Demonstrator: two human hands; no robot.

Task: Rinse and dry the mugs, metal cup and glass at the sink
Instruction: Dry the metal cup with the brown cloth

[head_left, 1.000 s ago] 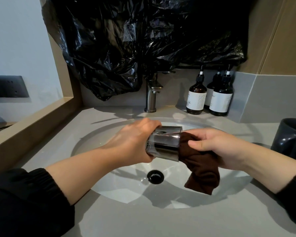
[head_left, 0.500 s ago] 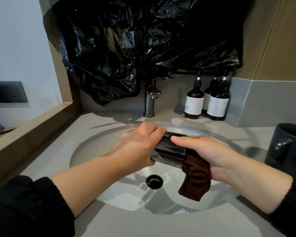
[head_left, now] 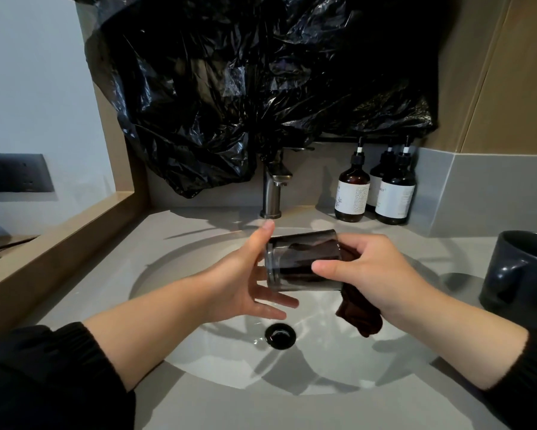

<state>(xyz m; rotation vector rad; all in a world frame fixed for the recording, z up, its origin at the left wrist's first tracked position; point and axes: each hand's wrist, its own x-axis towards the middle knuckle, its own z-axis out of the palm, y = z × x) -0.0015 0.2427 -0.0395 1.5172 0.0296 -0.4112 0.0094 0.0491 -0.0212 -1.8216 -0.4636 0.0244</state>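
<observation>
The glass (head_left: 292, 276) is smoky grey, the cloth (head_left: 360, 320) dark brown, the mug (head_left: 523, 274) navy, the plastic sheet (head_left: 261, 88) black.

Two hands (head_left: 239, 283) (head_left: 375, 274), one glass (head_left: 301, 262), one cloth (head_left: 358, 315), one mug (head_left: 524, 271), three bottles (head_left: 352, 193) (head_left: 375, 184) (head_left: 395, 197), one tap (head_left: 271, 193).

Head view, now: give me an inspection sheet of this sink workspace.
Surface: grey counter, white sink basin, wet near the drain.
Job's things: glass on its side over the basin, brown cloth stuffed inside; dark mug upright on counter, right.
Clutter: three pump bottles by the wall.
Grippers: left hand, fingers straight, touches glass base; right hand grips glass mouth and cloth.
Cables: nothing seen.
Surroundings: faucet, black plastic bag above it, socket plate left.
</observation>
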